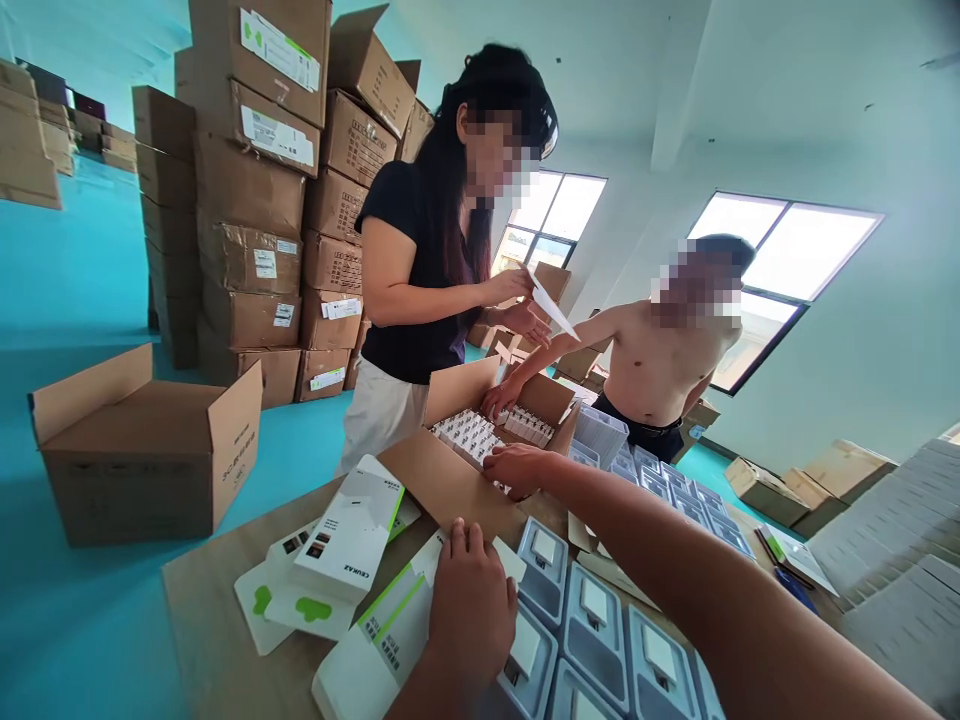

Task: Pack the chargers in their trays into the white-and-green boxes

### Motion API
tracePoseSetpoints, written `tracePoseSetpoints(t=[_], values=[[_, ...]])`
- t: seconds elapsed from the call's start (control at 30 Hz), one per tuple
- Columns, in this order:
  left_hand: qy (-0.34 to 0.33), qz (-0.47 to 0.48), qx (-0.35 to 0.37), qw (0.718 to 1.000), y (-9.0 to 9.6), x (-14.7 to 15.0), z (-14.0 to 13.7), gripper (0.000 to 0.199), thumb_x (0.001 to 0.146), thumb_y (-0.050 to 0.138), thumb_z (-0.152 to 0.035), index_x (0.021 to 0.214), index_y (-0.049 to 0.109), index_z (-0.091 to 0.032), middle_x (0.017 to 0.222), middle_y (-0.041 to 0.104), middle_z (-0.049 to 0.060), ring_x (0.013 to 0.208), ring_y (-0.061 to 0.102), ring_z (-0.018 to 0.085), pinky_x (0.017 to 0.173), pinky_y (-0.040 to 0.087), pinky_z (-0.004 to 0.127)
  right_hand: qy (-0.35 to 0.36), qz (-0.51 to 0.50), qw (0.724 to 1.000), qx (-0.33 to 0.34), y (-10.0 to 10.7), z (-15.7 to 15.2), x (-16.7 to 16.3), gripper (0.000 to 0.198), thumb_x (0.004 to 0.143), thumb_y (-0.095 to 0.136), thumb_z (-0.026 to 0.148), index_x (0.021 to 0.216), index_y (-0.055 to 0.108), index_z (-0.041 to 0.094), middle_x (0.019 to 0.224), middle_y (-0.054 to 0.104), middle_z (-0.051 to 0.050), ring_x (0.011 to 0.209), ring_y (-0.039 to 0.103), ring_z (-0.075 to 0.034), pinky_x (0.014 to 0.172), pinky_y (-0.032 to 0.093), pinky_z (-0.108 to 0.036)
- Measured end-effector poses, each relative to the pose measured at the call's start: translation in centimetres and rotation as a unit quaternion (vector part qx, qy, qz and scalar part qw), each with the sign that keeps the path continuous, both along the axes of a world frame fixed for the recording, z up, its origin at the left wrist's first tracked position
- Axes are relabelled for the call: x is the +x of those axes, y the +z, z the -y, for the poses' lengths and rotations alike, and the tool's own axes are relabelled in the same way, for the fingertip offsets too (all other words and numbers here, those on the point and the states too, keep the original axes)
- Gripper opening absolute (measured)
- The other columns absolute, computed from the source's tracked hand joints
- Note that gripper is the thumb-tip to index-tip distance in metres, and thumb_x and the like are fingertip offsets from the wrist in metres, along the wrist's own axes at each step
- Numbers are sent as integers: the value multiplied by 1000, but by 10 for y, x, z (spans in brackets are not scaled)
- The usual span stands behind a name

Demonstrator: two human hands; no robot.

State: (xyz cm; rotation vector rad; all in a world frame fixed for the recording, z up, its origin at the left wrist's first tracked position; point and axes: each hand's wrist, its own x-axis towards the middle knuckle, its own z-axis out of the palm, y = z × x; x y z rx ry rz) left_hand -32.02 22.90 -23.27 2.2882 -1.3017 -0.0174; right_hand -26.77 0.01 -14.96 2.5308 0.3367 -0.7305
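Note:
My left hand (472, 600) lies with fingers stretched over a flat white-and-green packaging box (382, 630), its fingertips against the carton's near flap (457, 490). My right hand (519, 468) reaches over the near edge of an open cardboard carton (562, 395). Its fingers curl down at the rows of small white blocks (465, 435) inside, and what they grip is hidden. Below my right forearm stand grey plastic trays (592, 640), several with a white block in one compartment.
Flat white boxes (352, 525) are piled on the table at left. Across the carton, one person holds a white sheet (553, 305); another person's hand (501, 398) reaches into the carton. More trays (667, 485) stand behind my forearm. An open carton (135, 470) sits on the floor.

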Motion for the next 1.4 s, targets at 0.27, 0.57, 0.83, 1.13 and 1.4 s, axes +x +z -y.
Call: tracePoseSetpoints(t=[0.27, 0.57, 0.83, 1.13, 1.4], values=[[9, 10, 10, 1000, 0, 0, 2, 51, 92, 52, -27, 134, 67, -2, 147, 56, 30, 142, 47, 48, 112, 42, 60, -13, 65, 997, 30, 6, -12, -2, 29, 88, 79, 30, 112, 69, 16, 137, 61, -9, 127, 57, -30, 102, 52, -50], [-19, -213, -331, 919, 22, 0, -5, 56, 99, 48, -46, 145, 52, -14, 145, 58, 21, 136, 52, 38, 114, 41, 57, -162, 356, 913, 119, 89, -74, -86, 45, 83, 75, 25, 124, 59, 15, 120, 67, -13, 105, 67, -26, 91, 54, -37], [-187, -786, -330, 488, 51, -84, -10, 46, 86, 75, -59, 109, 65, -20, 90, 72, 5, 76, 69, 20, 66, 58, 30, -213, 593, 736, 248, 13, -183, -261, 55, 70, 82, 15, 119, 59, 26, 129, 67, -11, 115, 65, -31, 97, 57, -45], [-193, -837, -143, 492, 53, -168, -3, 22, 102, 56, -30, 115, 62, -14, 90, 70, 7, 65, 66, 14, 61, 59, 27, -397, 504, 602, 476, 15, -166, -395, 28, 84, 78, 37, 104, 66, 22, 129, 72, -7, 113, 71, -22, 99, 57, -37], [-165, -795, -178, 556, 14, -192, -12, 31, 94, 68, -40, 113, 55, -20, 80, 66, -1, 68, 69, 16, 66, 61, 29, -479, 480, 637, 368, -62, -149, -441, 25, 78, 71, 5, 99, 73, 20, 116, 77, -8, 102, 73, -25, 97, 55, -40]])
